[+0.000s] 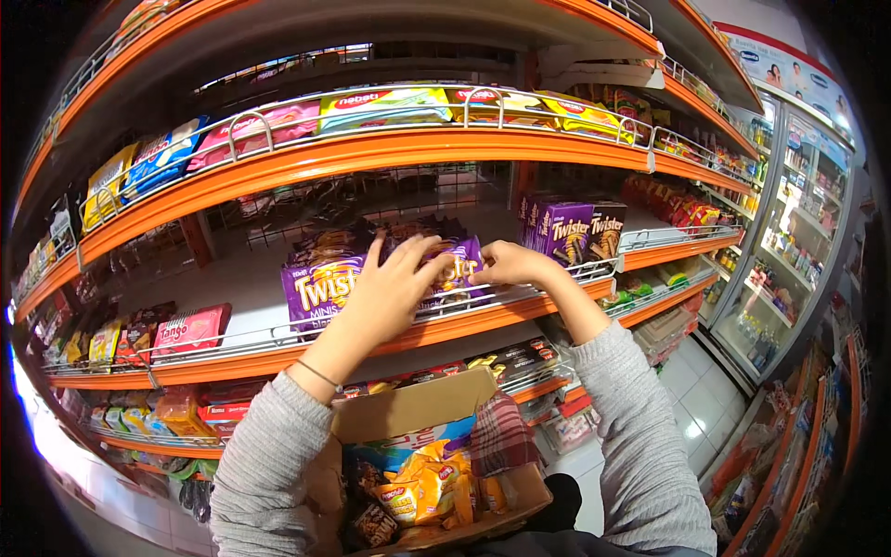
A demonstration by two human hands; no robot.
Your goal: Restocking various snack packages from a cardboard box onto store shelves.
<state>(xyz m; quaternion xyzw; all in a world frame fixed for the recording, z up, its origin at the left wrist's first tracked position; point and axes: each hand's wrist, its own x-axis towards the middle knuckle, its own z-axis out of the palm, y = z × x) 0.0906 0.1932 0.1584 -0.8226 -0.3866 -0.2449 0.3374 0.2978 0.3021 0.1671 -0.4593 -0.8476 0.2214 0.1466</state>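
Purple Twister snack packs [317, 289] stand in rows on the middle shelf, behind its wire rail. My left hand [404, 278] lies over the packs with its fingers spread, its fingertips at the top of the right-hand row. My right hand [511, 264] pinches the upper right edge of the front Twister pack [459, 268] in that row. Purple and dark Twister boxes [571, 230] stand just right of my right hand. Below my arms is an open cardboard box [411, 411] holding orange snack packs [424, 487] and other packets, with a plaid cloth [505, 435] over its right side.
Nabati packs [383, 104] line the shelf above, behind a wire rail. A pink Tango pack [189, 331] lies on the middle shelf at left. The orange shelf edge [445, 331] runs below my hands. Glass-door fridges [786, 237] stand at the right.
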